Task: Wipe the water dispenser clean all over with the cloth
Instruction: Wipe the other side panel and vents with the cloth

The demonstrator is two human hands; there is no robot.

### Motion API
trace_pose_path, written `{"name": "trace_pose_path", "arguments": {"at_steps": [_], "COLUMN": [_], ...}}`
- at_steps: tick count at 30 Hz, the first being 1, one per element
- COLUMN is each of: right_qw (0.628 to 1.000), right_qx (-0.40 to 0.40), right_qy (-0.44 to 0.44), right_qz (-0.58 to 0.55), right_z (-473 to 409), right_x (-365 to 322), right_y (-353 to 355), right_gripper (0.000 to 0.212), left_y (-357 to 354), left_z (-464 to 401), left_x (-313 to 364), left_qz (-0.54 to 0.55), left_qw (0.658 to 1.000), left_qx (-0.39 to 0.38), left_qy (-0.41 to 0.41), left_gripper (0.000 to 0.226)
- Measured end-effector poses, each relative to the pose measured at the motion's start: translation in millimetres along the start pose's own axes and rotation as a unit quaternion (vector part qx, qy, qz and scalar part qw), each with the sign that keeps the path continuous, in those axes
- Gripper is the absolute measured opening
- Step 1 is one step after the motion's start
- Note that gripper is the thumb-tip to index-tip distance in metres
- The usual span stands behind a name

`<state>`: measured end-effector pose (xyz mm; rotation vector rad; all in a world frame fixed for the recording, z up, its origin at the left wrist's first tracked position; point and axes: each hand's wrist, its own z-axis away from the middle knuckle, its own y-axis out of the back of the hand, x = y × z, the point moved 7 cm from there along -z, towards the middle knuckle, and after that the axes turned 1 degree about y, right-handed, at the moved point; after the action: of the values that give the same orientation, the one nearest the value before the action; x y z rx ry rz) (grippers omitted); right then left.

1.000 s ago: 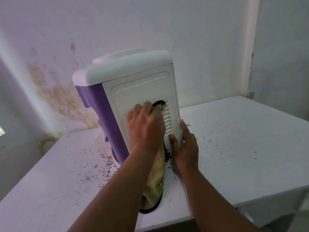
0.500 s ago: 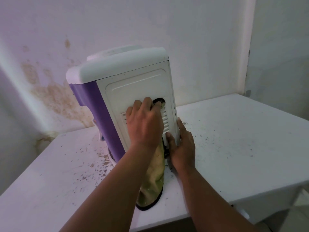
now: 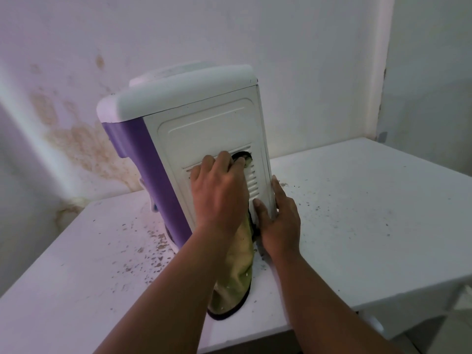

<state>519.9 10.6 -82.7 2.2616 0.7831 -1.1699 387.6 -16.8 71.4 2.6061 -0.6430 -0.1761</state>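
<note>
Water dispenser [image 3: 204, 139] stands on speckled tabletop [image 3: 357, 213], back panel facing camera. Left hand [image 3: 219, 192] presses yellow-green cloth [image 3: 237, 272] flat on vents, fingers near straight; right hand [image 3: 278, 221] braces panel's lower edge, fingers extended. Step: wiping back. Next, prob.: work upward, unit held steady.

one head view, worn above and behind the hands, faces forward and down, close over the left hand [image 3: 220, 194] pressing the dispenser [image 3: 204, 129].
</note>
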Motion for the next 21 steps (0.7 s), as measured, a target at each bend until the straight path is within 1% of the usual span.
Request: {"name": "trace_pose_path", "arguments": {"at_steps": [3, 12, 16, 19, 21], "right_qw": [1.000, 1.000, 1.000, 1.000, 1.000], "right_qx": [-0.003, 0.003, -0.006, -0.015, -0.014], "right_qy": [0.005, 0.010, 0.003, -0.004, -0.005], "right_qz": [0.016, -0.005, -0.004, -0.002, -0.001], "right_z": [-0.3, 1.0, 0.6, 0.5, 0.9], "right_x": [0.2, -2.2, -1.6, -1.0, -0.9], "right_y": [-0.7, 0.5, -0.5, -0.5, 0.9], "right_gripper": [0.066, 0.066, 0.067, 0.066, 0.067], "left_y": [-6.1, 0.6, -7.0, -11.9, -10.3], "left_z": [-3.8, 22.6, 9.2, 1.4, 3.5], "left_x": [8.7, -19.9, -4.1, 8.6, 6.2], "left_qz": [0.006, 0.018, 0.016, 0.016, 0.016], "left_qw": [1.000, 1.000, 1.000, 1.000, 1.000], "left_qx": [-0.015, 0.013, 0.007, -0.006, -0.004], "left_qy": [-0.010, -0.019, -0.018, -0.026, -0.026], "left_gripper": [0.019, 0.016, 0.011, 0.016, 0.011]}}
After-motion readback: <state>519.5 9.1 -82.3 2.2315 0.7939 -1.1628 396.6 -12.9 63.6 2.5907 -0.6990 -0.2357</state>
